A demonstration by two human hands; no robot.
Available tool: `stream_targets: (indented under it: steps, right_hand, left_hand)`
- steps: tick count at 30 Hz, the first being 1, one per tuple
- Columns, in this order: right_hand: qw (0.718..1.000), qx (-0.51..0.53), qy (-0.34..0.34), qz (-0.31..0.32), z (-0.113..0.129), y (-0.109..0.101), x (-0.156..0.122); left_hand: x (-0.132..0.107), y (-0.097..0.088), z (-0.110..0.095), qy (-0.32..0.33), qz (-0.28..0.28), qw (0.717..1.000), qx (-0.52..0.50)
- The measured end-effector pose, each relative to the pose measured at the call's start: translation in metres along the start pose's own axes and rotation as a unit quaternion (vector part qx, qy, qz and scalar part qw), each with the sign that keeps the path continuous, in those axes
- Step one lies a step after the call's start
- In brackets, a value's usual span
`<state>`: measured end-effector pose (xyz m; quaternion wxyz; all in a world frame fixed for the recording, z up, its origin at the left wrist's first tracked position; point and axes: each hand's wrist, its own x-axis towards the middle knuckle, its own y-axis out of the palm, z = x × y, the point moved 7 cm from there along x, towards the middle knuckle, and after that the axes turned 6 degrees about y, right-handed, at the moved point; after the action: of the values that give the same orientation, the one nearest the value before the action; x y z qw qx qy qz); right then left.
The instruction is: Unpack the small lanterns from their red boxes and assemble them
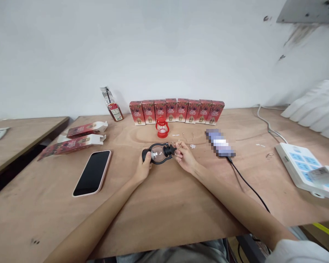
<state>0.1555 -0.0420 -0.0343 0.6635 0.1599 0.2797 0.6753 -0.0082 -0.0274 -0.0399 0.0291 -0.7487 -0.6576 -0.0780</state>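
Note:
A small black lantern (158, 153) with a clear globe lies on its side between my two hands, just over the wooden table. My left hand (144, 166) is closed around its base, thumb on top. At the lantern's top end, my right hand (184, 156) pinches the cap with thumb and fingers; a thin wire seems to show by the fingertips. Beyond them a red lantern (162, 128) of similar shape stands upright. Bent wire pieces (188, 138) and a small white plastic piece (192, 146) lie near my right hand.
Several red printed boxes (171, 110) stand along the wall. Opened boxes (74, 143) and a phone (92, 173) lie left; a bottle (114, 109) stands behind. To the right are a cabled phone with a blurred screen (220, 143), a power strip (304, 166) and white stacked material (318, 107).

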Motion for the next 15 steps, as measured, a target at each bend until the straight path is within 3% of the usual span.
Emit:
stream_targets:
  steps: [3,6,9,10,12,15]
  right_hand:
    - [0.997,-0.066,-0.041,-0.019,0.009,0.002,-0.003]
    - [0.996,-0.067,-0.059,-0.022,0.025,0.002,0.0]
    - [0.976,-0.104,-0.174,-0.077,0.066,-0.014,0.003]
    - [0.955,-0.151,-0.231,-0.104,0.083,-0.022,0.003]
    - [0.88,-0.302,-0.328,-0.162,0.11,-0.034,0.001]
    - [0.75,-0.539,-0.326,-0.204,0.12,-0.05,0.01]
  left_hand:
    - [0.0,-0.001,0.0,0.004,-0.01,1.0,0.01]
    - [0.001,-0.005,0.002,-0.018,-0.038,0.999,-0.03]
    - [0.004,-0.011,0.002,-0.026,-0.08,0.994,-0.071]
    - [0.005,-0.012,0.001,-0.023,-0.088,0.992,-0.083]
    - [0.007,-0.014,-0.001,-0.015,-0.097,0.989,-0.107]
    - [0.008,-0.018,-0.004,0.009,-0.112,0.986,-0.126]
